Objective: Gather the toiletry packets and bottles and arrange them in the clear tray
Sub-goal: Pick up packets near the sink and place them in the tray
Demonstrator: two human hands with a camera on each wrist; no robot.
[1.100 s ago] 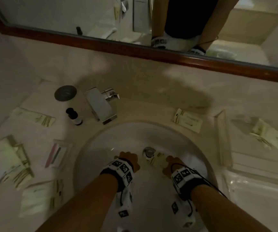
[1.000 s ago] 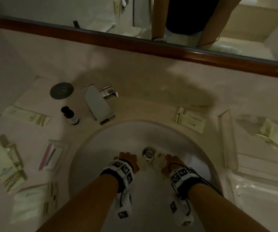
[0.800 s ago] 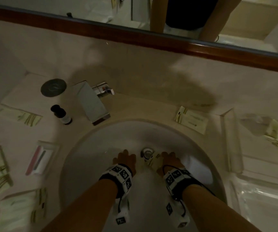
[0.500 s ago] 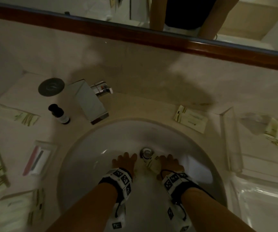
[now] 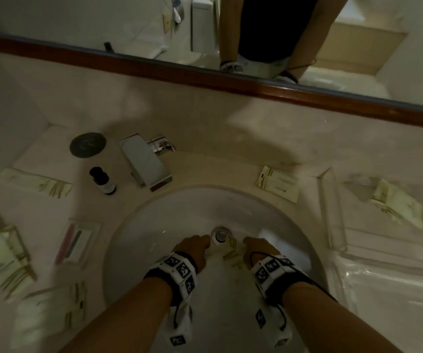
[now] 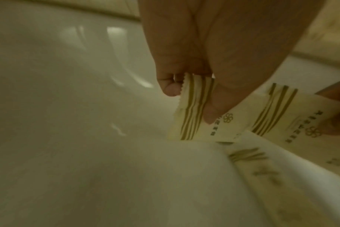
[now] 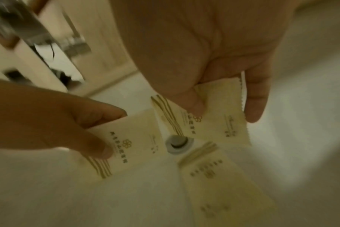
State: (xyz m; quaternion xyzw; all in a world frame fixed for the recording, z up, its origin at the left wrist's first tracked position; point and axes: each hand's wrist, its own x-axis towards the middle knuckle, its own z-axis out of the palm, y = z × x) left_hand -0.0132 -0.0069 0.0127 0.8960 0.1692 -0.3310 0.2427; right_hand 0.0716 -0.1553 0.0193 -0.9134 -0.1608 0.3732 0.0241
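Left hand (image 6: 213, 53): thumb and forefinger pressed together on the striped, serrated end of a cream packet (image 6: 192, 116). The pinch sits at the packet's 12 o'clock edge and the rest hangs toward the basin floor.

Right hand (image 7: 204, 53): thumb on the printed face and a finger behind the serrated edge, clamped on a second packet (image 7: 210, 121). Seen from the right wrist, this packet lies at 1 o'clock of the drain (image 7: 177, 143), and the left hand's packet at 9 o'clock of it.

Third packet (image 7: 213, 176): loose on the porcelain at 5 o'clock of the drain, no hand on it.

Sink (image 5: 154, 225): white and glossy. Both hands are down in the bowl, either side of the drain.

Counter, head view: small dark-capped bottle (image 5: 103, 180) at 10 o'clock of the bowl, just beside the tap (image 5: 145, 161). One packet lies at 1 o'clock (image 5: 278, 183), several more at 8 to 9 o'clock, blurred.

Clear tray (image 5: 396, 289): at 3 to 4 o'clock of the sink, well apart from the hands.

Handling, as judged: the packets look light, thin and limp, with smooth wrappers likely to slip on wet porcelain. Best taken by a sealed end or corner, as both hands do now. The flat one probably needs a fingertip under its edge first.
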